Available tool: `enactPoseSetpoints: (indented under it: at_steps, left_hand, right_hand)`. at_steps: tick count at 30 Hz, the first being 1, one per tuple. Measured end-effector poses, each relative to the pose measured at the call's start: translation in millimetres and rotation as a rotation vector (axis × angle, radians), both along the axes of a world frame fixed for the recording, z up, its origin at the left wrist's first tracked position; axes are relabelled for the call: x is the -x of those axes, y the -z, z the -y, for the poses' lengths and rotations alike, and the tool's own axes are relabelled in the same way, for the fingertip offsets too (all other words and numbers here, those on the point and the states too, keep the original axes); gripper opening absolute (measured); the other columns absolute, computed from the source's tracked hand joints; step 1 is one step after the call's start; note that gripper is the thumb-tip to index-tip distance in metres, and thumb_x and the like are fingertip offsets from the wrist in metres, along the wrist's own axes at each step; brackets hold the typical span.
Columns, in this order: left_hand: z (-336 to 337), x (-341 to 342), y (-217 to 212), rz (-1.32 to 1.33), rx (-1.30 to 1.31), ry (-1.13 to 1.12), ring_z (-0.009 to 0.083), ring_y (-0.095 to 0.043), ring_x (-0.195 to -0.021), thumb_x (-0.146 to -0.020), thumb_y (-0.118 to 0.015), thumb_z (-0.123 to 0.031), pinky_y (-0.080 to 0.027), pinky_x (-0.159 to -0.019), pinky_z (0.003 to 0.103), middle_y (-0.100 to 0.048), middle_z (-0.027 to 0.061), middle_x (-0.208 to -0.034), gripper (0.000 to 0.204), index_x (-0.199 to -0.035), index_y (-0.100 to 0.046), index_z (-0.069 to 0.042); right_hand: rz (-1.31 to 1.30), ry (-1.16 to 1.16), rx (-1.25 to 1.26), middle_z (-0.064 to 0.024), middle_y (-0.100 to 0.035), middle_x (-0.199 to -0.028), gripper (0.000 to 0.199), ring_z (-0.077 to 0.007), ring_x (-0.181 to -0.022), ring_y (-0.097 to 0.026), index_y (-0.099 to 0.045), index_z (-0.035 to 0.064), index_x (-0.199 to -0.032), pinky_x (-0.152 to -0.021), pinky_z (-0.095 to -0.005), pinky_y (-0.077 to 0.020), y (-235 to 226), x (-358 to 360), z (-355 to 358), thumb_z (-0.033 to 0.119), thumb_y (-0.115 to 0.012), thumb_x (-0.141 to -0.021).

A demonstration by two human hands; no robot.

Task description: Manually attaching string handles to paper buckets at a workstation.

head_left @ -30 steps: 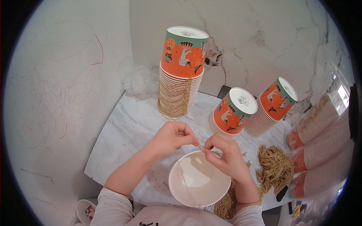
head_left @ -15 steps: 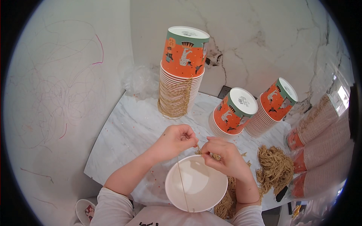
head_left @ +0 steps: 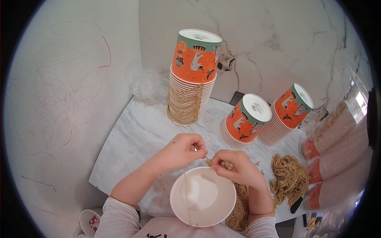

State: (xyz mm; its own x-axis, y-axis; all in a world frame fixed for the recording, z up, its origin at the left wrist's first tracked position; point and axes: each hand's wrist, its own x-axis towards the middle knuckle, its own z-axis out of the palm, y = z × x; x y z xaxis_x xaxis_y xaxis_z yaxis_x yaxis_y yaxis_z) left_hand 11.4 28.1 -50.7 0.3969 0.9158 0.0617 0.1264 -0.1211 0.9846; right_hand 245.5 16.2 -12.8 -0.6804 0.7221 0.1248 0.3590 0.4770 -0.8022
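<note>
A white paper bucket (head_left: 204,194) stands close to my body with its opening facing up. A thin tan string (head_left: 186,198) runs across the opening from the far rim to the near rim. Just beyond the far rim, my left hand (head_left: 185,150) pinches the string between thumb and fingers. My right hand (head_left: 235,164), closed as well, pinches a short stretch of the same string a little to the right. The fingertips of both hands are close together, and the knot-like bit between them is too small to make out.
A tall stack of orange buckets (head_left: 194,63), wound with tan string, stands at the back. Two shorter stacks (head_left: 239,127) (head_left: 291,105) are right of it. A tan string heap (head_left: 289,174) and bagged buckets (head_left: 341,158) lie at right. A bin (head_left: 90,222) is lower left.
The bucket has shifted slightly left and nearer to me, and its string has moved left across the opening. My hands have moved slightly, still pinching the string.
</note>
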Motion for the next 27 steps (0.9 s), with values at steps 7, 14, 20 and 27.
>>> enactPoseSetpoints:
  at_steps: [7,14,20,27]
  left_hand:
    - [1,1,-12,-0.033,0.01,0.013,0.0073,-0.055,-0.068,-0.093,-0.068,-0.015,-0.046,-0.062,0.027,-0.063,0.0029,-0.075,0.018,-0.091,-0.063,0.002]
    - [4,-1,-14,-0.082,-0.038,-0.007,0.0075,-0.053,-0.064,-0.095,-0.066,-0.016,-0.044,-0.058,0.027,-0.061,0.0028,-0.073,0.018,-0.095,-0.061,0.001]
    - [4,-3,-16,-0.017,0.042,-0.001,0.0058,-0.053,-0.062,-0.096,-0.066,-0.016,-0.045,-0.054,0.025,-0.062,0.0002,-0.077,0.016,-0.097,-0.061,0.0]
    - [2,-5,-14,0.016,0.069,-0.002,0.0032,-0.055,-0.068,-0.097,-0.067,-0.013,-0.045,-0.053,0.02,-0.065,0.0008,-0.087,0.016,-0.107,-0.058,-0.003]
  right_hand:
    - [-0.257,0.134,0.409,-0.0009,-0.067,-0.087,0.016,-0.006,-0.077,-0.062,-0.065,0.0003,-0.102,-0.068,-0.0236,-0.0514,26,6,-19,0.015,-0.069,-0.097]
    - [-0.429,0.11,0.592,-0.0024,-0.068,-0.087,0.011,-0.0068,-0.07,-0.061,-0.065,-0.0003,-0.102,-0.062,-0.0214,-0.0501,37,12,-24,0.009,-0.069,-0.096]
    - [-0.38,0.11,0.661,0.0004,-0.067,-0.082,0.013,-0.0047,-0.068,-0.061,-0.068,0.0016,-0.102,-0.061,-0.0195,-0.0495,41,12,-30,0.013,-0.071,-0.095]
    - [-0.429,0.079,0.711,0.0017,-0.068,-0.083,0.014,-0.0037,-0.067,-0.061,-0.068,0.0028,-0.102,-0.061,-0.0179,-0.0469,48,12,-34,0.015,-0.071,-0.094]
